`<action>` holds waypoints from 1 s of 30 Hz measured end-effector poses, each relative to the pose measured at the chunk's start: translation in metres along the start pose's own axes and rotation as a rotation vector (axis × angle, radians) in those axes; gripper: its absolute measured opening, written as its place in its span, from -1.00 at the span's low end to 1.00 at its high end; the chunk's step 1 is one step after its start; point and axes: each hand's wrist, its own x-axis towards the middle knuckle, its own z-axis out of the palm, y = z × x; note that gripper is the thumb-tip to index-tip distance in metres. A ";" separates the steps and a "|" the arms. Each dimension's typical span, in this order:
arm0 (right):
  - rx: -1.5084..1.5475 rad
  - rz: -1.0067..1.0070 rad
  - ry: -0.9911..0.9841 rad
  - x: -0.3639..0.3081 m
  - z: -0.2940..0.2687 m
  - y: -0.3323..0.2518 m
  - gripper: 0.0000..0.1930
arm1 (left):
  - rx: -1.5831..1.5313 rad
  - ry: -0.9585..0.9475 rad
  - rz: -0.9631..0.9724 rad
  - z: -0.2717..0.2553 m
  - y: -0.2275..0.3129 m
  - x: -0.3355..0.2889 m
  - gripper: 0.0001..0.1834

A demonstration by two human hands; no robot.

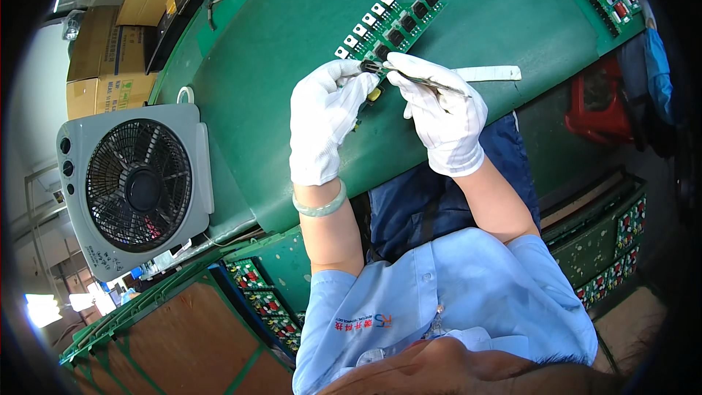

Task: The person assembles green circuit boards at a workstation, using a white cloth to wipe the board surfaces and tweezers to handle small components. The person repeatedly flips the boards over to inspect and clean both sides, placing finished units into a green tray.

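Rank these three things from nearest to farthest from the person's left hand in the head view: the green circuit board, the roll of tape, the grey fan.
1. Green circuit board: just above the left hand, fingertips at its lower end.
2. Roll of tape: to the left, on the green table.
3. Grey fan: farthest, lower left.

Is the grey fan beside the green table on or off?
Cannot tell for sure. The fan shows distinct blades without blur behind its grille, which suggests off, but one frame does not settle it.

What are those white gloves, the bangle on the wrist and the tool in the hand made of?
The gloves, left hand and right hand, look like white knitted fabric, matte and soft. The bangle looks like pale green polished stone, perhaps jade or glass: glossy, translucent. The tweezers look like bare metal: thin, grey, shiny.
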 end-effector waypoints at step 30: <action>0.039 0.042 0.054 0.001 0.007 0.010 -0.82 | 0.071 0.005 -0.010 0.002 0.005 -0.003 -0.77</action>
